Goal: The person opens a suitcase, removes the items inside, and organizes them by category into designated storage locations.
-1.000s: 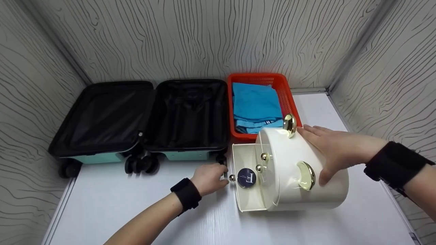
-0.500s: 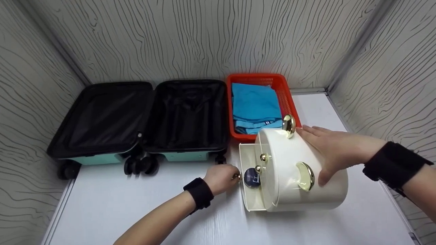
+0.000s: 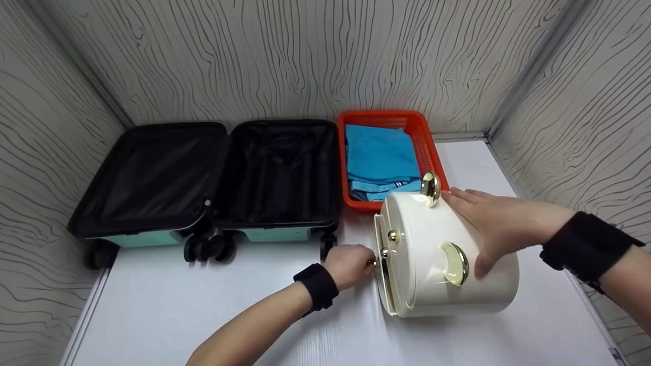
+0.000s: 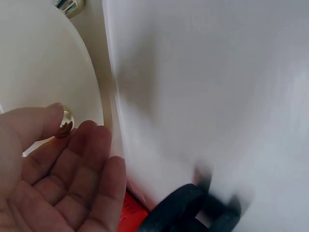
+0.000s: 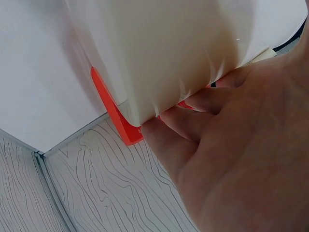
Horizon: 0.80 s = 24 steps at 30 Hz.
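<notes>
A white rounded storage box (image 3: 432,223) with gold ear-shaped trims stands on the table at the right in the head view. Its low drawer (image 3: 389,300) sticks out only a little on the left side. Through the narrow gap a sliver of a dark round item (image 3: 385,269) shows inside. My left hand (image 3: 348,265) pinches the drawer's gold knob (image 4: 66,121) between thumb and index finger, as the left wrist view shows. With fingers spread, my right hand (image 3: 508,223) rests on top of the box, behind the gold trims.
An open suitcase (image 3: 152,173) with black lining and mint-green shell lies at the back left, its wheels (image 3: 208,246) facing forward. Beside it, a red basket (image 3: 432,152) holds folded blue cloth (image 3: 381,152). Patterned walls enclose the white table (image 3: 229,295) on three sides.
My left hand has taken hold of the knob and moved right, and the drawer has slid most of the way into the box. My right hand has stayed on the box.
</notes>
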Motion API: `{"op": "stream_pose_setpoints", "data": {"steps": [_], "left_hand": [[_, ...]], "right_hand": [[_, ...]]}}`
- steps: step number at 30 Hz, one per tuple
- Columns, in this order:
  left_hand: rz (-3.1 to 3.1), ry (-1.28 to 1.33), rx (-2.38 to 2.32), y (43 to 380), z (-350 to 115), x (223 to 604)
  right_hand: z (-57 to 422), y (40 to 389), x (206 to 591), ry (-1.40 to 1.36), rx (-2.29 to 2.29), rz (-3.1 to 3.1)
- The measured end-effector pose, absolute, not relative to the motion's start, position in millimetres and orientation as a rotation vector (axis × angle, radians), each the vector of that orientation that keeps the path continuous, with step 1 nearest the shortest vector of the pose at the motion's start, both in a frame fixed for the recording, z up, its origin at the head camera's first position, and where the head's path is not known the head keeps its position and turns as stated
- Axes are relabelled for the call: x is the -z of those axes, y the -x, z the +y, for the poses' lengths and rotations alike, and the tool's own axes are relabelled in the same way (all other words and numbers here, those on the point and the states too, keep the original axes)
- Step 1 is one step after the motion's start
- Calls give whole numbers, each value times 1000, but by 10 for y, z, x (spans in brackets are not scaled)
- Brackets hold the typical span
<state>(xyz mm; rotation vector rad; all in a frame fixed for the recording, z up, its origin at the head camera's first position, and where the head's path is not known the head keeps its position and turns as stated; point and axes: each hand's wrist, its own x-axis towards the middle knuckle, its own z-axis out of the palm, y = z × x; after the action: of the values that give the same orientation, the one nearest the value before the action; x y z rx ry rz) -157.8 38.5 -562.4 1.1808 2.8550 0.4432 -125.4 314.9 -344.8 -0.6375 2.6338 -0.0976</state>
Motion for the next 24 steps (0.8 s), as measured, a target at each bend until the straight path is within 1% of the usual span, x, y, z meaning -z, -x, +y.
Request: {"op": "stream_pose_setpoints", "data": {"steps": [7,12,17,20,24], "left_hand": [[2866,-1235,-400,1569,525,5626],[2852,-1205,-405,1563,474,5578],[2917,-1198,-369,1560,309,5367],[2971,-1240,-347,1579,171,5187],[3015,-1288,-432,1664,-62,4966]], "right_hand": [[3133,1261,3441,641,102,2627],[3117,1268,3444,642,99,2626],[3122,1274,3442,648,107,2624],[3130,1275,3440,649,108,2622],[3132,1285,3427,631,121,2600]]}}
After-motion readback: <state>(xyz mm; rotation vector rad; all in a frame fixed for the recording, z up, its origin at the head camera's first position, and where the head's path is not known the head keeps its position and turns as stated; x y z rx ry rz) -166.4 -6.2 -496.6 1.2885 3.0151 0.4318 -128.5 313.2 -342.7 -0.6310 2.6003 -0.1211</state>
